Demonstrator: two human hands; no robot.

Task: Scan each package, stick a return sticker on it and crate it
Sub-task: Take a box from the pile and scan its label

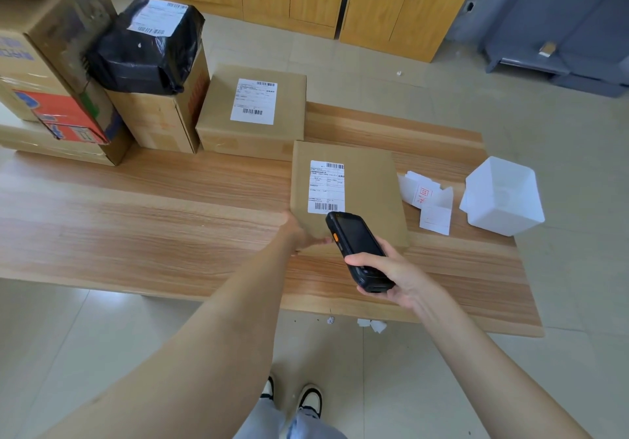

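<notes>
Right hand point(391, 270) grips a scanner point(357, 246) over a package point(369, 193). Just left of it, the left hand point(299, 234) holds the package's near corner.

Cardboard package point(367, 193) is showing plain brown, its shipping label point(326, 186) white with black barcodes. Handheld scanner point(357, 248) is showing black, side button point(336, 237) orange. Stickers point(423, 196) are showing white with red print.

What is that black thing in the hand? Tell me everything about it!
A handheld scanner, black and plastic-looking, with a dark screen and an orange side button. The right hand grips its lower end, holding it tilted above the table, its top aimed at the barcode label on the flat cardboard package.
</notes>
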